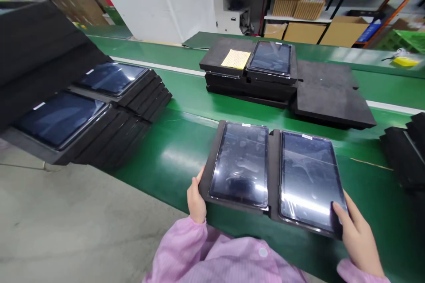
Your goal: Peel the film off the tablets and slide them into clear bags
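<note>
A black foam tray (274,172) carries two dark tablets side by side, the left tablet (241,163) and the right tablet (308,179), each with a small white label at its top edge. My left hand (196,196) grips the tray's left edge, fingers partly hidden beneath it. On the lower right corner, my right hand (358,230) holds the tray with the thumb over the right tablet's edge. Behind it, a foam stack (249,90) bears another tablet (271,57) and a yellow sticker sheet (236,59).
Stacked foam trays with tablets (133,110) stand at the left on the green table (175,150), beside a tilted black foam pile (43,53). Foam pieces (332,93) lie behind at the right, with more dark trays (403,154) at the right edge. Shelves stand beyond.
</note>
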Available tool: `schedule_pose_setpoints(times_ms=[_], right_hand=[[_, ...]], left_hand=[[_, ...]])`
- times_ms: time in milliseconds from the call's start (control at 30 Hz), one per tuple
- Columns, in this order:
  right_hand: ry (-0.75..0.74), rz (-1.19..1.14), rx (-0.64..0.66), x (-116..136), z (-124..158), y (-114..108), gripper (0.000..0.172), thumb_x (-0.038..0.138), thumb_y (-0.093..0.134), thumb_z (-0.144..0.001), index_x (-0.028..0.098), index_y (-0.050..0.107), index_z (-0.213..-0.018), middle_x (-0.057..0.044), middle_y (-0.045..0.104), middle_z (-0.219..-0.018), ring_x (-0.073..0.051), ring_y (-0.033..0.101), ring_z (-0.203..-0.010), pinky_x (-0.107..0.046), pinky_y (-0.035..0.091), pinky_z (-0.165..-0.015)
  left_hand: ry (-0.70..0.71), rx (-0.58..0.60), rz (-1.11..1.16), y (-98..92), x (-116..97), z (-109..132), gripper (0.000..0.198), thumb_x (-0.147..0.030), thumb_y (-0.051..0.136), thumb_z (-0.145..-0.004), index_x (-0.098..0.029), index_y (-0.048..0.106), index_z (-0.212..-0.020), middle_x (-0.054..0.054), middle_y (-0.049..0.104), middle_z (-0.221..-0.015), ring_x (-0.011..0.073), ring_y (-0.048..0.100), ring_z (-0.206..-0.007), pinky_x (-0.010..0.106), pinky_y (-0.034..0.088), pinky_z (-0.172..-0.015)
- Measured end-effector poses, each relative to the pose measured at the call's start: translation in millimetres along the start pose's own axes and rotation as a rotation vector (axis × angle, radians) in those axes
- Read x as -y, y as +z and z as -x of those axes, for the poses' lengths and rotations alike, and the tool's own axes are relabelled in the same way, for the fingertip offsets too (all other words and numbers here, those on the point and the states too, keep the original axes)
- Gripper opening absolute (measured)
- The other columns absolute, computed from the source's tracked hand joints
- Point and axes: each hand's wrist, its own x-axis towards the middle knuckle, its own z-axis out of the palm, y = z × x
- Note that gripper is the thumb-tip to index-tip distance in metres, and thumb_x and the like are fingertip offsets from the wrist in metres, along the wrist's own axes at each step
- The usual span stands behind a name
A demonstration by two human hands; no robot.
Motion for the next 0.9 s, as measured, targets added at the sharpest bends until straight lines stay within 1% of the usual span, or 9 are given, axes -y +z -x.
schedule_pose_setpoints(times_ms=[100, 267, 400, 533, 600, 700, 800, 867, 900], right_hand=[[0.011, 0.044, 0.022, 2, 0, -3, 0.102, 0.076, 0.047, -0.059, 0.014, 0.053, -0.140, -0.012, 0.054, -0.147, -0.037, 0.043, -0.141, -0.043, 0.025, -0.120], [0.041, 0.071, 0.060, -13, 4, -7, 0.095, 0.077, 0.053, -0.059, 0.022, 0.055, -0.137, -0.013, 0.060, -0.141, -0.042, 0.047, -0.137, -0.050, 0.036, -0.114], [0.029, 0.021, 0.159, -9, 6, -10, 0.104, 0.076, 0.056, -0.055, 0.015, 0.051, -0.139, -0.016, 0.061, -0.139, -0.041, 0.057, -0.127, -0.049, 0.040, -0.113], [-0.059, 0.216, 0.238, 11, 1, -16, 0.101, 0.075, 0.050, -0.064, 0.008, 0.050, -0.140, -0.019, 0.064, -0.134, -0.041, 0.059, -0.126, -0.048, 0.041, -0.112], [-0.189, 0.336, 0.170, 24, -7, -17, 0.098, 0.071, 0.047, -0.069, 0.004, 0.048, -0.141, -0.023, 0.056, -0.141, -0.040, 0.051, -0.134, -0.048, 0.039, -0.114], [-0.545, 0.413, 0.062, 53, -29, -8, 0.086, 0.060, 0.047, -0.078, 0.001, 0.048, -0.141, -0.025, 0.049, -0.148, -0.038, 0.043, -0.140, -0.051, 0.036, -0.116], [-0.906, 0.444, 0.202, 94, -55, 20, 0.061, 0.044, 0.051, -0.087, 0.009, 0.056, -0.136, -0.019, 0.057, -0.142, -0.034, 0.051, -0.135, -0.051, 0.039, -0.115], [-1.077, 0.480, 0.351, 123, -68, 49, 0.050, 0.034, 0.056, -0.087, 0.011, 0.061, -0.131, -0.018, 0.060, -0.139, -0.034, 0.056, -0.131, -0.052, 0.044, -0.112], [-1.108, 0.480, 0.378, 136, -73, 64, 0.045, 0.032, 0.059, -0.086, 0.014, 0.064, -0.127, -0.016, 0.063, -0.136, -0.033, 0.059, -0.128, -0.050, 0.046, -0.110]], left_hand=[[0.203, 0.152, -0.208, -17.7, -6, -2, 0.058, -0.062, 0.046, -0.088, -0.022, 0.071, -0.121, 0.009, 0.068, -0.130, 0.0279, 0.059, -0.128, 0.040, 0.045, -0.110], [0.613, 0.569, -0.661, -39.3, -31, -7, 0.052, -0.044, 0.067, -0.080, -0.027, 0.066, -0.129, 0.011, 0.055, -0.146, 0.0340, 0.045, -0.140, 0.051, 0.036, -0.116], [0.834, 0.802, -0.857, -24.8, -49, -6, 0.049, -0.039, 0.067, -0.083, -0.031, 0.064, -0.131, 0.010, 0.058, -0.144, 0.0328, 0.051, -0.136, 0.054, 0.035, -0.116], [0.909, 1.008, -0.879, 3.4, -56, -2, 0.040, -0.034, 0.065, -0.086, -0.028, 0.067, -0.125, 0.010, 0.062, -0.139, 0.0303, 0.057, -0.130, 0.050, 0.042, -0.112], [0.902, 1.055, -0.862, 12.6, -55, -2, 0.034, -0.034, 0.067, -0.085, -0.028, 0.071, -0.118, 0.010, 0.065, -0.136, 0.0297, 0.060, -0.126, 0.049, 0.045, -0.110], [0.884, 1.056, -0.786, 15.6, -51, -5, 0.029, -0.036, 0.070, -0.082, -0.029, 0.074, -0.110, 0.010, 0.067, -0.132, 0.0292, 0.063, -0.122, 0.048, 0.047, -0.107], [0.825, 0.995, -0.707, 8.2, -47, -8, 0.027, -0.036, 0.067, -0.085, -0.032, 0.074, -0.111, 0.008, 0.068, -0.131, 0.0279, 0.063, -0.122, 0.046, 0.046, -0.109], [0.779, 0.868, -0.726, -1.1, -44, -11, 0.032, -0.034, 0.062, -0.088, -0.032, 0.071, -0.118, 0.008, 0.065, -0.135, 0.0287, 0.061, -0.125, 0.047, 0.045, -0.110], [0.757, 0.774, -0.753, -6.9, -42, -12, 0.036, -0.034, 0.059, -0.088, -0.032, 0.069, -0.123, 0.009, 0.063, -0.139, 0.0297, 0.058, -0.129, 0.048, 0.044, -0.111]])
